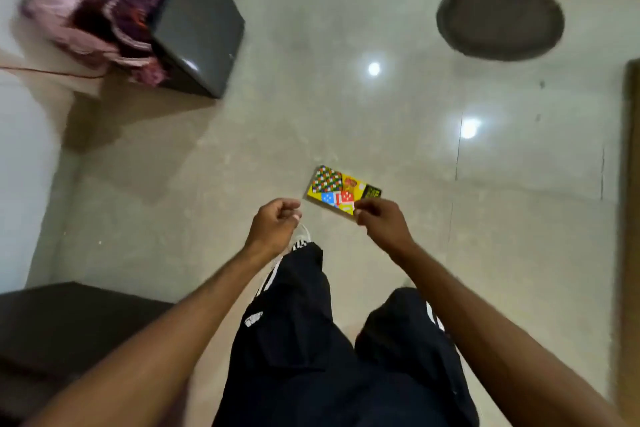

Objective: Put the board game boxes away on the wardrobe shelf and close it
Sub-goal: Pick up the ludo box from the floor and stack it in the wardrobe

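left hand (273,226) curled | right hand (379,218) curled | board game box (335,188) on floor (311,107)

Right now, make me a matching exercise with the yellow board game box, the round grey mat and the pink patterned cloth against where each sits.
Things: 1 yellow cardboard board game box; 2 round dark grey mat; 3 pink and maroon patterned cloth.
Places: A upper left, against the dark grey cabinet; B mid-picture, flat on the pale floor; C upper right, on the floor.
Pairs: 1-B, 2-C, 3-A.
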